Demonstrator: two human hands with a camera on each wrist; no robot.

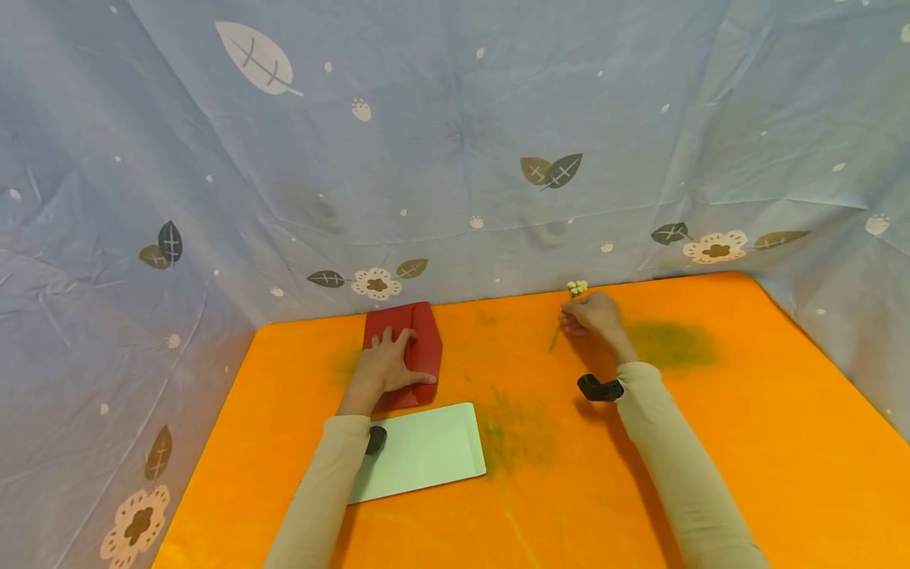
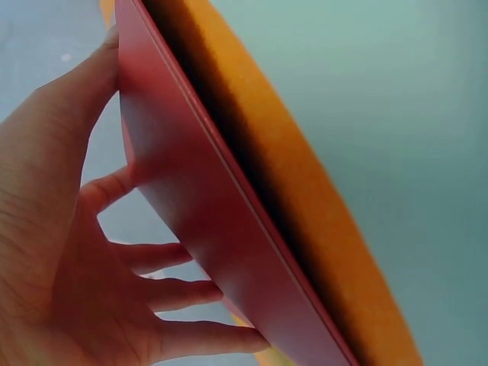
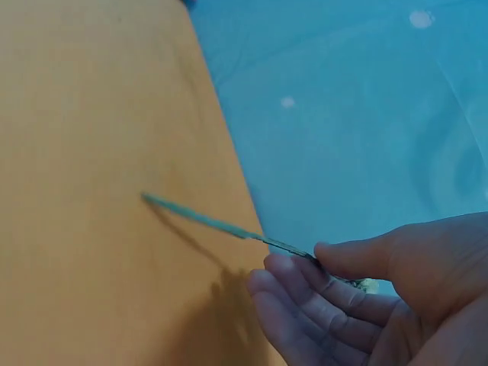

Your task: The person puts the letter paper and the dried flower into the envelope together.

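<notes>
The right hand is pinching a small flower sprig at the far edge of the table, stem pointing near-left toward the red envelope, which the left hand is pressing flat with spread fingers.

— What is laid on the orange felt tabletop?
— A pale green rectangular paper envelope is laid flat there.
— And behind?
— A blue-grey cloth backdrop printed with leaves and flowers is hung.
</notes>
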